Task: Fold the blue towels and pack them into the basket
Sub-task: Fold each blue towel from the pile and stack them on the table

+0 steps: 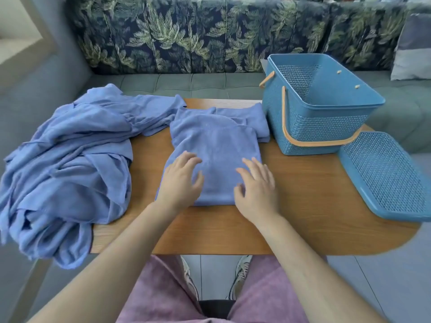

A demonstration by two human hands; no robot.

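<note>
A seated person in pink trousers (163, 290) reaches both bare arms forward over a wooden tabletop (303, 201). The left hand (179, 180) and right hand (256, 187) rest side by side on a folded blue towel (217, 143) at the middle of the tabletop, fingers spread and relaxed, grasping nothing. To the left, a loose pile (70, 159) of unfolded blue towels covers that end of the tabletop and hangs over its edge. Just behind the folded towel lies a second towel (247, 117), also folded, partly beneath it. To the right, a blue perforated lid (384, 178) lies flat, just beside a blue basket (314, 129) that stands open at the far right corner, its orange handle (303, 142) swung down along the near side. Beyond the tabletop runs a sofa (186, 31) with a leaf-print back.
</note>
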